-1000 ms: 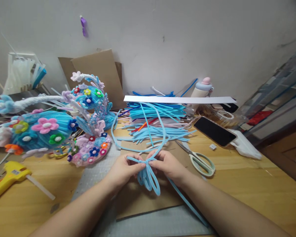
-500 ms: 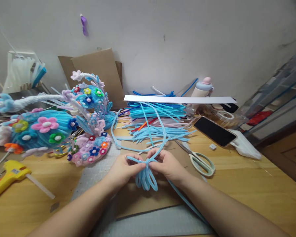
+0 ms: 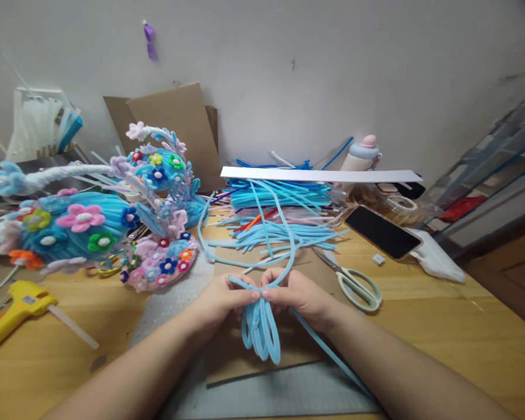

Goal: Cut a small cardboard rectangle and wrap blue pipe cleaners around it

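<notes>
A bundle of light blue pipe cleaner loops [image 3: 261,332] hangs between my hands over a cardboard sheet [image 3: 231,361]. My left hand [image 3: 227,294] pinches the gathered top of the loops from the left, and a short pipe cleaner end sticks up past its thumb. From the right, my right hand [image 3: 293,294] pinches the same gathered spot, its thumb almost meeting the left one. A long light blue pipe cleaner [image 3: 291,233] rises from the pinch and curves away toward the back. Another length trails under my right wrist toward the front edge.
Green-handled scissors [image 3: 359,289] lie right of my hands, near a phone [image 3: 382,232]. Piles of blue pipe cleaners [image 3: 280,195] sit behind, under a white strip [image 3: 319,174]. Flower-covered pipe cleaner ornaments [image 3: 76,230] and a yellow glue gun [image 3: 24,306] stand at the left.
The loops now hang lower and look longer and more upright, turned down below my fingers. Both hands keep their pinch at nearly the same place.
</notes>
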